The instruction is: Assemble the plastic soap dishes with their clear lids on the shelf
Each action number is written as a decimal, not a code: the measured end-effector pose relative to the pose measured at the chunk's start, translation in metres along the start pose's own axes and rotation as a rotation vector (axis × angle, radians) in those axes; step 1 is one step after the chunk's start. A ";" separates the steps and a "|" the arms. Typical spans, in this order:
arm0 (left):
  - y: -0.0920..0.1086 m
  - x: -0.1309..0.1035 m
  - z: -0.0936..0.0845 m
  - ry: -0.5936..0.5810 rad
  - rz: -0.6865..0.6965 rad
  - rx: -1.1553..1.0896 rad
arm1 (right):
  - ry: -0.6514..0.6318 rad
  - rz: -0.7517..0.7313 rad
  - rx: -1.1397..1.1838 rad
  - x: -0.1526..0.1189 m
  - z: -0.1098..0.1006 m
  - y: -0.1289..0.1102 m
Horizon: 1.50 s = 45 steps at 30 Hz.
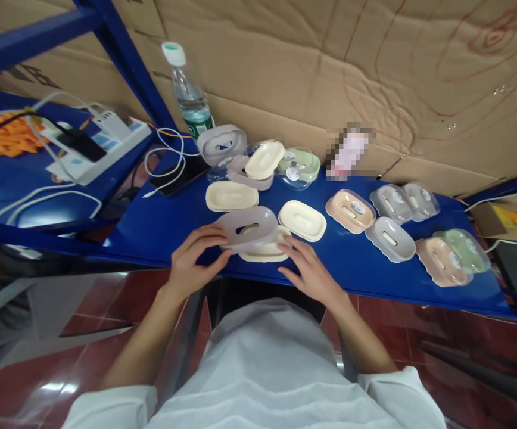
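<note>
My left hand (pixel 198 259) grips the left end of a grey soap dish (pixel 258 221) with a slot in its middle, held tilted near the table's front edge. Directly beneath it is a cream oval soap dish (pixel 265 256), partly covered by the grey one. The fingers of my right hand (pixel 307 268) are on the right end of this cream dish, thumb at its near side. Close by lie another cream dish (pixel 303 220) to the right and a cream dish (pixel 231 196) behind.
Behind them stand a grey dish (pixel 221 143), a cream piece (pixel 265 159), a green dish (pixel 305 164) and a water bottle (pixel 191 98). Several finished-looking dishes, including a peach one (pixel 350 211), sit right on the blue table (pixel 160 220). A white cable (pixel 182 149) and power strip (pixel 106 152) lie left.
</note>
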<state>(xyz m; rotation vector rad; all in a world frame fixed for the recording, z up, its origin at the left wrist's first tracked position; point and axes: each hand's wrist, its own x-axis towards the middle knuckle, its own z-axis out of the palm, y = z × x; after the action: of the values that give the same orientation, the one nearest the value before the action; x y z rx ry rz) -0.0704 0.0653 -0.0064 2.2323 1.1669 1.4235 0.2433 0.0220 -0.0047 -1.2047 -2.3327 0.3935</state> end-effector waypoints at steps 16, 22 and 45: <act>-0.002 0.003 0.024 -0.318 0.166 0.016 | 0.008 -0.125 -0.130 0.010 -0.012 0.013; -0.003 0.007 0.020 -0.400 0.194 0.010 | 0.017 -0.191 -0.130 0.017 -0.013 0.017; -0.091 0.112 0.020 -0.095 -0.210 0.299 | 0.190 -0.076 -0.110 0.002 -0.003 0.022</act>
<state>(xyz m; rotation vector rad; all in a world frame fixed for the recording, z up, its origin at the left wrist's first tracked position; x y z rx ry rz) -0.0757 0.2103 0.0033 2.2511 1.6165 1.1105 0.2593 0.0362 -0.0116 -1.1457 -2.2514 0.1205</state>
